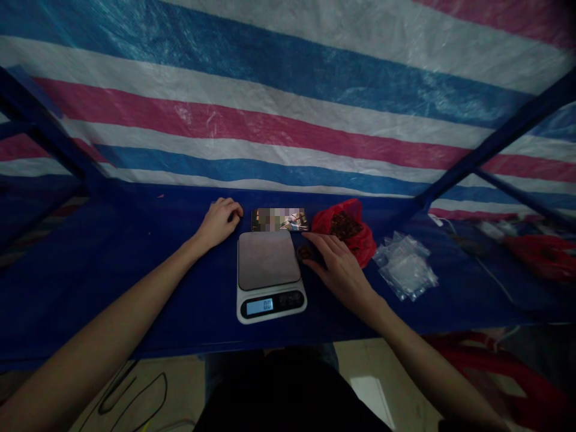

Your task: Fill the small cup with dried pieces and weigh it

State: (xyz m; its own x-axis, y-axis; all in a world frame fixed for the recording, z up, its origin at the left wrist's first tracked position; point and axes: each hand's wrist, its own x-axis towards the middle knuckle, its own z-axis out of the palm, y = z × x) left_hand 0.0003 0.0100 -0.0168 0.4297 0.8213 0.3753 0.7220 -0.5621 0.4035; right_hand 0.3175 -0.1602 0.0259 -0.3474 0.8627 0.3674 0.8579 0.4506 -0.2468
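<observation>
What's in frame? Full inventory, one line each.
kitchen scale: 1, white with grey platform, table centre, display lit
red bag: 1, red, holds brown pieces, right of scale
small brown item: 1, dark, between scale and right hand
clear bags: a pile, transparent, far right
phone: 1, dark, behind scale
table: 1, blue cover
tarp: 1, red, white, blue stripes, backdrop
left hand: curled, resting on table, empty
right hand: flat, fingers by small brown item
</observation>
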